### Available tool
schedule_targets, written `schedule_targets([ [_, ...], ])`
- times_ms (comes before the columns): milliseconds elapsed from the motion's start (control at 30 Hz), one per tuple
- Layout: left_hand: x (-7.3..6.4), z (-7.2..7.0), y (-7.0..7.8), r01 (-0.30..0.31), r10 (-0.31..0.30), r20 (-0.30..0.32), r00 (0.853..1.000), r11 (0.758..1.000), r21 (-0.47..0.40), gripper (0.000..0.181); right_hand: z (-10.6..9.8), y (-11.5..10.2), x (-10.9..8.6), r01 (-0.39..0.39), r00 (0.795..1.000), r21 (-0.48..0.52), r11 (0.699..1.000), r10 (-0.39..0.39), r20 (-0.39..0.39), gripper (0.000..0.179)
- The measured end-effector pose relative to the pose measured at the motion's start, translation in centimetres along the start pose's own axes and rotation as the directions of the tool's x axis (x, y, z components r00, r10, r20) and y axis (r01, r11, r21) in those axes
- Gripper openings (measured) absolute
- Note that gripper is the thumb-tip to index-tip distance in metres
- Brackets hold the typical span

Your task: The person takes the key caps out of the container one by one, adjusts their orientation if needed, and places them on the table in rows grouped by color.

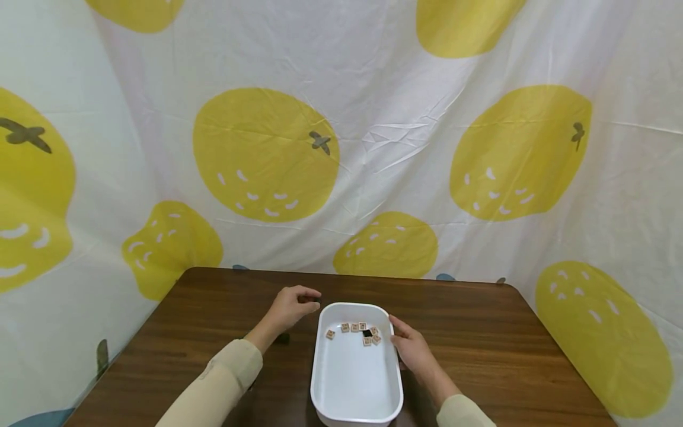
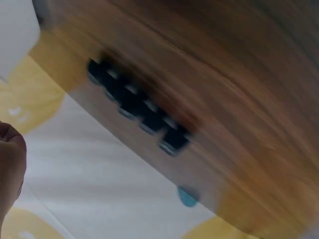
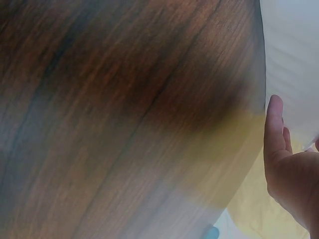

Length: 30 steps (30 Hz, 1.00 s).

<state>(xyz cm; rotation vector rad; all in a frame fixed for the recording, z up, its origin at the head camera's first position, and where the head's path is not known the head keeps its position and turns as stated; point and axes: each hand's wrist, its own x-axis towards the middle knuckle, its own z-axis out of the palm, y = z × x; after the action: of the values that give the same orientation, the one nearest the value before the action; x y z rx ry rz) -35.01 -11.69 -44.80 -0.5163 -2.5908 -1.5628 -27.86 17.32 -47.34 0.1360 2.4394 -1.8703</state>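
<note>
Worktop [image 1: 480, 332]: brown, with dark wood stripes and round corners.
Sleeves [image 1: 229, 367]: pale cream, the left one with a thick cuff.
White tray [image 1: 354, 379]: on the worktop, long and smooth, with round corners and a low wall.
Black blocks [image 2: 130, 103]: about five in a row on the worktop, blurry. Only the left wrist view shows the row well; in the head view the left arm hides most of it.
Right hand [image 1: 413, 350]: fingers and thumb grasp the tray's right rim.
Tan tiles [image 1: 345, 327]: small squares with dark marks, at the tray's far end, around a black piece [image 1: 367, 333].
Left hand [image 1: 290, 306]: in the air, just left of the tray, fingers bent; I cannot tell if they hold anything.
Cloth [image 1: 384, 118]: white, wrinkly, with big yellow fruit.
</note>
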Motion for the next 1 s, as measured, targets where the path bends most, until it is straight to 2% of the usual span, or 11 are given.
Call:
schedule_targets([
  [167, -0.7, -2.3, -1.2, 0.057, -0.057, -0.052, 0.997, 0.998, 0.012, 0.022, 0.0, 0.1, 0.0, 0.006, 1.000, -0.001, 1.000, -0.006, -0.001, 0.050],
  [333, -1.8, -4.8, -2.8, 0.086, -0.080, -0.082, 0.993, 0.994, 0.066, 0.024, -0.1, 0.3, 0.1, 0.011, 1.000, 0.000, 1.000, -0.011, -0.003, 0.050],
  [567, -3.2, -8.1, -5.6, 0.176, -0.159, -0.144, 0.977, 0.977, 0.117, 0.025, -0.1, 0.2, 0.0, 0.007, 1.000, -0.005, 1.000, -0.007, 0.006, 0.050],
  [700, -4.3, -9.8, -7.0, 0.204, -0.182, -0.128, 0.975, 0.961, 0.186, 0.025, -0.1, 0.2, -0.1, 0.005, 1.000, -0.005, 1.000, -0.005, 0.008, 0.050],
  [800, -5.0, -10.7, -8.0, 0.222, -0.206, -0.093, 0.974, 0.947, 0.232, 0.023, -0.1, 0.1, -0.1, 0.002, 1.000, -0.004, 1.000, -0.002, 0.008, 0.050],
  [1000, -5.9, -11.5, -8.9, 0.265, -0.271, -0.016, 0.962, 0.927, 0.265, 0.021, 0.0, 0.0, -0.1, 0.000, 1.000, -0.003, 1.000, 0.000, 0.008, 0.050],
])
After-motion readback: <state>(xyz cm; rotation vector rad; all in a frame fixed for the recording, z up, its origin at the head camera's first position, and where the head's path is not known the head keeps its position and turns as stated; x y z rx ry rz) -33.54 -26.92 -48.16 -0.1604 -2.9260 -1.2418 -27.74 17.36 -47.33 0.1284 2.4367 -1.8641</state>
